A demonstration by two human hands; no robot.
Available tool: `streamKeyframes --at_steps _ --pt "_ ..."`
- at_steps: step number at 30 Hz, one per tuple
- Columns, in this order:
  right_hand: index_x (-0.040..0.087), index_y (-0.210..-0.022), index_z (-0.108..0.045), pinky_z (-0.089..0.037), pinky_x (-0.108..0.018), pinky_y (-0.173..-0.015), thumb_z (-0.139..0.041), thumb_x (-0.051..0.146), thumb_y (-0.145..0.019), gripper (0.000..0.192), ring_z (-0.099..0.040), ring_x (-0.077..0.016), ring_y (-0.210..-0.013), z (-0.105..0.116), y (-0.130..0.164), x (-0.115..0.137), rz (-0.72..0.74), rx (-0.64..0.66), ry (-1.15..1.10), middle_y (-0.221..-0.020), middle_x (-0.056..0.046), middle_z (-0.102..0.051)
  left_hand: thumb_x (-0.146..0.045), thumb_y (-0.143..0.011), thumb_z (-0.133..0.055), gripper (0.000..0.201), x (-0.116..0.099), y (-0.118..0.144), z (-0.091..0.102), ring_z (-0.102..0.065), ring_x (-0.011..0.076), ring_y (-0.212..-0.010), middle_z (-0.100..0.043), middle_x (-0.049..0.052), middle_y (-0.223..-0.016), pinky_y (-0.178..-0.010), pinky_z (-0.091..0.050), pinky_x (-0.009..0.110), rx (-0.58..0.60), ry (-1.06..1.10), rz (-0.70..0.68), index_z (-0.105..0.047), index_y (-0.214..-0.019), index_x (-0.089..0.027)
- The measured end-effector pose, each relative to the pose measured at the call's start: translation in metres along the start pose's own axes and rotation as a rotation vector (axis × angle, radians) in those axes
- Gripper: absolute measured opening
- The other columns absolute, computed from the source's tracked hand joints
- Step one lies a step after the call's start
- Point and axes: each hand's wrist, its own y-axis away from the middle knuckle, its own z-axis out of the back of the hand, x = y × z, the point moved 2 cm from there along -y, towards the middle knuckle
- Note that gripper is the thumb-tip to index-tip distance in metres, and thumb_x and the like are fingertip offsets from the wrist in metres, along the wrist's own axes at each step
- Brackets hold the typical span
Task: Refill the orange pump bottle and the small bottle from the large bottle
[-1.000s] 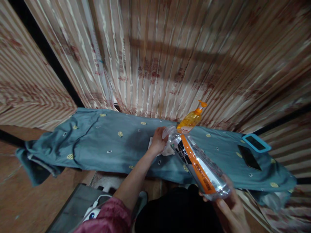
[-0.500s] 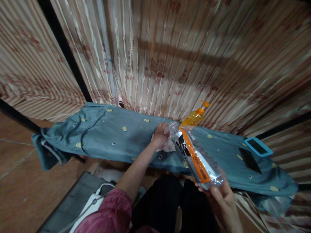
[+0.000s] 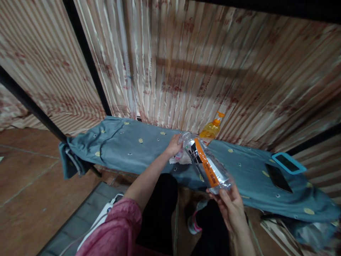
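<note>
Right in the middle, a clear plastic bottle [image 3: 206, 163] with an orange and black label lies tilted in the air, its bottom end near and its top end far. The right hand [image 3: 230, 209] grips the bottom end, with the fingers [image 3: 223, 193] wrapped up around it. The left hand [image 3: 174, 145] is closed around the top end, so the cap is hidden and I cannot tell if it is on or off. Just under the left hand sits something white and crumpled [image 3: 182, 159]; it is too blurry to say what it is. The bottle hangs above a blue cloth [image 3: 125, 151] with small yellow dots, spread over a long low surface that is all covered up. Just behind the clear bottle stands an orange pump bottle [image 3: 211, 128], partly hidden by it. Far to the right on the cloth lie a dark phone [image 3: 278, 177] and a flat thing with a blue edge [image 3: 289, 163]. Behind it all hangs a striped curtain [image 3: 170, 64]. Near the left, a pink sleeve [image 3: 117, 234] is cut off by the bottom edge.
</note>
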Motion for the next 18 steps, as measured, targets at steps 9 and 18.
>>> streamKeyframes --at_steps 9,18 --pt "0.033 -0.127 -0.066 -0.061 -0.031 -0.071 -0.085 0.04 -0.076 0.054 -0.077 -0.0192 -0.076 0.015 -0.003 -0.002 -0.06 -0.027 -0.061 -0.104 -0.002 -0.078 -0.025 -0.089 -0.065 0.028 -0.004 0.009 -0.009 -0.063 0.0259 -0.115 -0.068 0.012 -0.117 -0.107 -0.05 0.044 -0.076 0.019 -0.037 -0.066 -0.115 -0.017" --pt "0.023 -0.11 -0.072 -0.06 -0.028 -0.07 -0.09 0.045 -0.067 0.051 -0.077 -0.022 -0.074 0.027 0.0 0.009 -0.229 -0.162 -0.048 -0.091 -0.009 -0.081 -0.017 -0.079 -0.074 0.022 -0.02 0.003 0.002 -0.068 0.0231 -0.102 -0.073 0.005 -0.106 -0.095 -0.052 0.036 0.003 -0.056 0.113 -0.07 -0.1 -0.021"
